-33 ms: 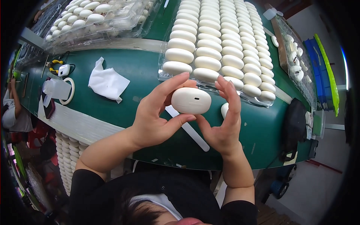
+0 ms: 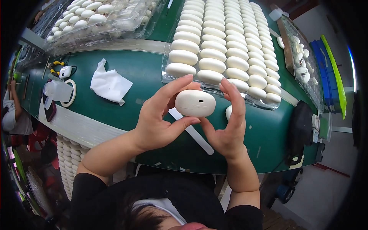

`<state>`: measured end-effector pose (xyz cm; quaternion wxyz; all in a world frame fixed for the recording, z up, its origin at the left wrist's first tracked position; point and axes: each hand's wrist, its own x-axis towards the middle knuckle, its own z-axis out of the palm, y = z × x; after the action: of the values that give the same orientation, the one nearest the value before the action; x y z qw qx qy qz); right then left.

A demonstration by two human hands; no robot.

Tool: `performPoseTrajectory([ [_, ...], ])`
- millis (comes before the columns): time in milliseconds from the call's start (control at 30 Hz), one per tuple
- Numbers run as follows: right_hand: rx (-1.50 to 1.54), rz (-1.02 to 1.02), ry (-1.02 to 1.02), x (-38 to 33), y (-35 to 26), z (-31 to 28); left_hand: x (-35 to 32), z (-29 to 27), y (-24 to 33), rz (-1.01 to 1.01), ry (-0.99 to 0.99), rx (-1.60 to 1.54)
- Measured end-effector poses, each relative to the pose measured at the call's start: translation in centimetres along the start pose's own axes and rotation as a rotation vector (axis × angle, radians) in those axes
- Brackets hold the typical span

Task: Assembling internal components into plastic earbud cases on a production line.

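A smooth off-white oval case [image 2: 191, 107], looking like an earbud charging case, is held up over the green table with its small dark port slot facing me. My left hand [image 2: 159, 119] grips its left end, thumb below and fingers behind. At the lower edge sits the thumb of my right hand [image 2: 228, 130]; its other fingers curve up beside the right end. Below the case lies a flat white strip [image 2: 199, 137] with a rounded end. Another white rounded piece [image 2: 229, 112] is mostly hidden by my right fingers. Just beyond stands a clear tray [image 2: 165, 74] of similar white cases [image 2: 212, 65] in rows.
On the green table [image 2: 153, 69] lie a white cloth [image 2: 111, 84], a tape ring [image 2: 72, 100] and a clear plastic container [image 2: 57, 92]. Stacked clear trays [image 2: 134, 27] of white pieces stand far left. At right are a black bag [image 2: 301, 128] and a blue bin [image 2: 326, 76].
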<state>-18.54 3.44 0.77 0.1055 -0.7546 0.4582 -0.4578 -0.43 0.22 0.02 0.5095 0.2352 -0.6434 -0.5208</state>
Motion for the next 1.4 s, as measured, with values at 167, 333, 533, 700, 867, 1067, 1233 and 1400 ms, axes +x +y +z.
performPoseTrajectory([
  [167,-0.194,-0.173,0.004,0.2,-0.7,0.4,-0.3,0.1,-0.2,0.000,-0.002,-0.015],
  [333,-0.150,-0.117,-0.080,0.8,-2.1,0.0,-0.4,-0.1,0.7,-0.052,-0.046,-0.065],
  [533,-0.038,-0.013,-0.046,11.1,0.4,-3.6,0.5,-1.8,1.3,0.027,0.167,0.078],
  [700,-0.255,0.041,-0.140,25.3,10.3,-1.4,1.6,-2.2,1.4,0.090,0.103,0.259],
  [867,-0.499,0.062,-0.227,31.5,21.5,5.6,2.3,-3.0,0.6,0.105,0.182,0.344],
  [1067,-0.548,0.073,-0.409,32.9,25.1,9.0,2.5,-3.8,0.1,0.117,0.199,0.390],
  [1233,-0.511,0.011,-0.338,30.9,26.1,8.2,2.3,-3.5,0.3,0.022,0.201,0.393],
  [1400,-0.115,-0.054,-0.282,26.6,13.6,1.6,3.0,-3.9,0.5,0.027,0.298,0.332],
])
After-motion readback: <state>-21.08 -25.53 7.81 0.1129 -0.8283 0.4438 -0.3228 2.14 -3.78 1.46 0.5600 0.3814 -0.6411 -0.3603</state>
